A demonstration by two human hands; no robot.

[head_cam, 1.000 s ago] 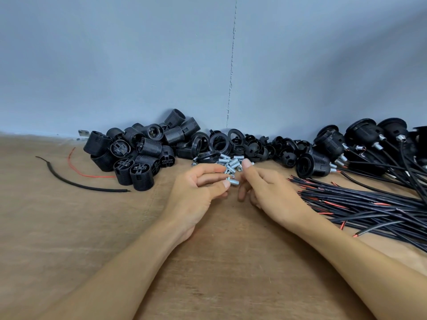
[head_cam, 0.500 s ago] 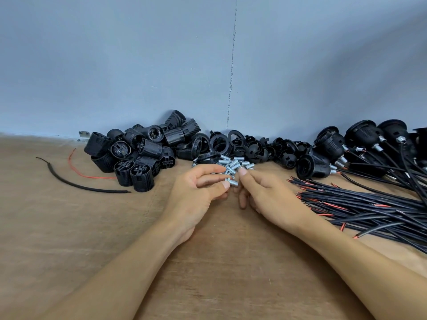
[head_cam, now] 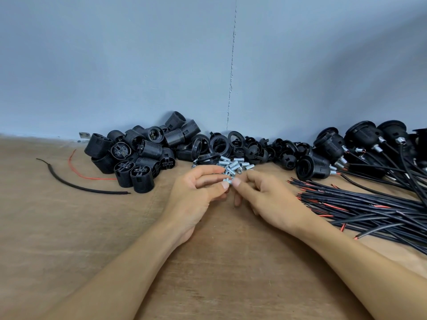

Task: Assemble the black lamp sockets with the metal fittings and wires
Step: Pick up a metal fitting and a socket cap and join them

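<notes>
A heap of black threaded lamp socket bodies (head_cam: 138, 155) lies at the back left, with black rings and caps (head_cam: 231, 146) beside it. In front of the rings sits a small pile of silver threaded metal fittings (head_cam: 235, 165). My left hand (head_cam: 198, 192) pinches one metal fitting (head_cam: 227, 180) between thumb and forefinger. My right hand (head_cam: 261, 195) meets it there, its thumb tip touching the same fitting. A bundle of black and red wires (head_cam: 360, 204) lies to the right.
Assembled sockets with wires attached (head_cam: 360, 144) are piled at the back right. A loose black wire (head_cam: 76, 185) and a thin red wire (head_cam: 76, 167) lie on the brown table (head_cam: 69, 239) at left. A blue-grey wall (head_cam: 161, 65) stands behind.
My right hand has drawn back from the fittings pile toward my left hand, and its thumb now touches the fitting held there. My left hand has stayed in place.
</notes>
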